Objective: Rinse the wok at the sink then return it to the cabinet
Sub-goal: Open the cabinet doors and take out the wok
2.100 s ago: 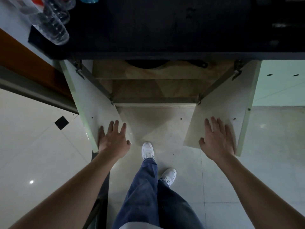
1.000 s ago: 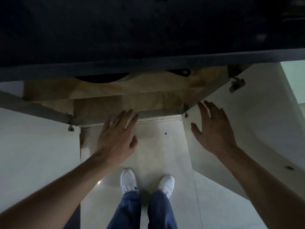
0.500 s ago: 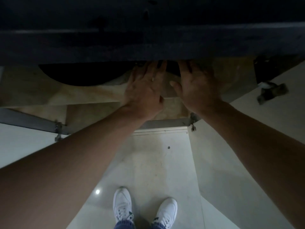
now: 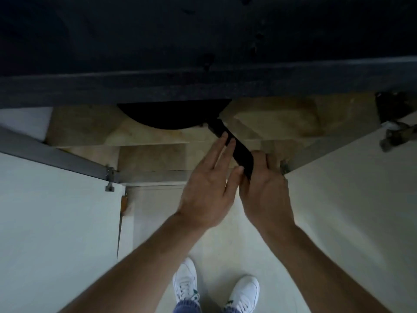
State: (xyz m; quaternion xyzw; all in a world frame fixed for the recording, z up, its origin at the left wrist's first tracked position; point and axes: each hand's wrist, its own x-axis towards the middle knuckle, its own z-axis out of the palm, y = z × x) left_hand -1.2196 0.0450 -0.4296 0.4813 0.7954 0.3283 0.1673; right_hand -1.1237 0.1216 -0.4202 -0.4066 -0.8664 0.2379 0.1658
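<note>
Now your right hand [image 4: 267,195] grips the wok [image 4: 171,116] by its handle [image 4: 240,152], left hand [image 4: 206,190] flat against it; next, you likely draw it clear of the cabinet [image 4: 282,118].

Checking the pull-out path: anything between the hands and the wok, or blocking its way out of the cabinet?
Nothing visible. The right hand grips the wok handle; the left hand touches it with straight fingers. The left door and right door stand open. The countertop overhangs and hides most of the wok.
</note>
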